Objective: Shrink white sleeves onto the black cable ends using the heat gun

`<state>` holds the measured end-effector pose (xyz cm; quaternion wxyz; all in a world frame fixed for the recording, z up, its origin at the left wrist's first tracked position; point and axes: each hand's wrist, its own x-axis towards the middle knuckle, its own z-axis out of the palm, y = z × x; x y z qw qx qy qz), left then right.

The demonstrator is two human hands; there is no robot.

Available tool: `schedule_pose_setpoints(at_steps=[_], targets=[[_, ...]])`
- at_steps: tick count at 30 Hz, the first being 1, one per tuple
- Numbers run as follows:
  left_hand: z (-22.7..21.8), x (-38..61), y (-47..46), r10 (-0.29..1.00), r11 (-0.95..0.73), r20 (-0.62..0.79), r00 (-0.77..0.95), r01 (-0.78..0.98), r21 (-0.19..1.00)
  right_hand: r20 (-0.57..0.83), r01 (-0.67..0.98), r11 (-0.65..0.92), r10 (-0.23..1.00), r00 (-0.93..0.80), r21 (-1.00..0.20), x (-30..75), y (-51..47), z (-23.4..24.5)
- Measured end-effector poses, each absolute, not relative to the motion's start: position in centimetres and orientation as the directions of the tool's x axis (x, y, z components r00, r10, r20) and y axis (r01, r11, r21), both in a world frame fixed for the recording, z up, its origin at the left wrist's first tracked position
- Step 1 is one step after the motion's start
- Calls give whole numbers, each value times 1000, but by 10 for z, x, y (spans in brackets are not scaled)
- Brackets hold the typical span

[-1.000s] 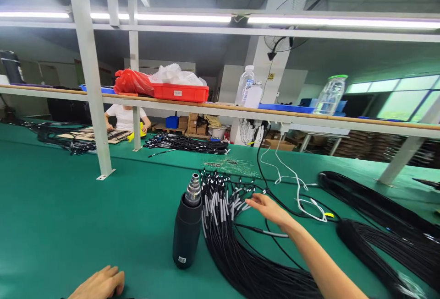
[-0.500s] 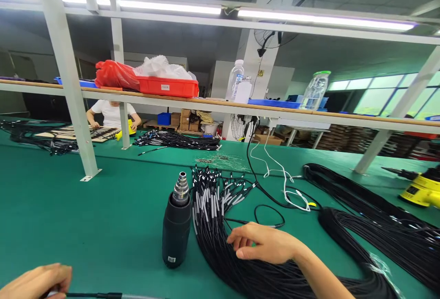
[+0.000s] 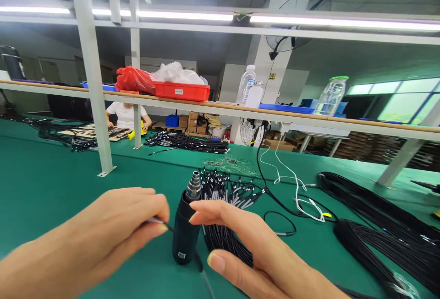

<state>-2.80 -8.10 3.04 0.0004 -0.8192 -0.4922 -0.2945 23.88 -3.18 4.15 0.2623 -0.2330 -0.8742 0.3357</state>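
The left hand (image 3: 92,230) is closed in a pinch, thumb and fingers gripping a thin black cable (image 3: 202,274) that runs down past the front of a black cylindrical tool with a stepped metal nozzle (image 3: 185,235). That tool stands upright on the green surface (image 3: 51,175), between the hands. The right hand (image 3: 254,248) is open and released, its curved fingers holding nothing, just beside the tool and above a bundle of black cables with white-sleeved ends (image 3: 223,193), which fans out behind and to the right of the tool. Further right lie a small loop of black cable (image 3: 280,222), a tangle of white cable (image 3: 297,187) and large coils of black cable (image 3: 364,239). Across the surface, a person in a white shirt (image 3: 123,116) works at black cables beneath a wood-edged shelf (image 3: 220,109) carrying a red plastic crate (image 3: 182,91).
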Motion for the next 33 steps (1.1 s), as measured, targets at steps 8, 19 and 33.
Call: schedule_pose_setpoints(at_steps=[8,19,33], targets=[[35,7,-55,842,-490,404,359,822,290,311,228,549,715,-626,-804,218,-8,34],[39,-3,-21,916,-389,301,265,772,502,377,310,624,722,-581,-717,221,33,41],[36,-4,15,908,-401,377,181,631,664,444,411,661,738,-507,-628,207,62,47]])
